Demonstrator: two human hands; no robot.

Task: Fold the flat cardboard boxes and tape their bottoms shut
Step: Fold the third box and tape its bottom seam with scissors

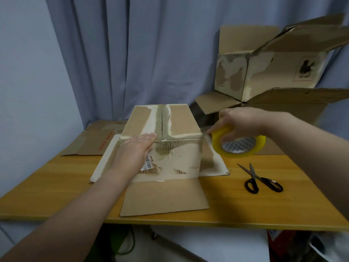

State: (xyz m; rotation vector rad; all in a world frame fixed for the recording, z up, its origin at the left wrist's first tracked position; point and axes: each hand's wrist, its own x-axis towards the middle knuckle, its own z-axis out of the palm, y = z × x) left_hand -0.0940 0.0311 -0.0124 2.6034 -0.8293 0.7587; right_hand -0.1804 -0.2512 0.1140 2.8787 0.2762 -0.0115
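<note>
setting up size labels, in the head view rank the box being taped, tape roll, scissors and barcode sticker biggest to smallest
1. box
2. tape roll and scissors: about alike here, so not ranked; the right hand hides part of the roll
3. barcode sticker, partly under the left hand

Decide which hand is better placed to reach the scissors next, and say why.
Right, probably: the scissors lie on the table near the right hand, though it grips the tape roll. The left hand presses flat on the box, across from them.
</note>
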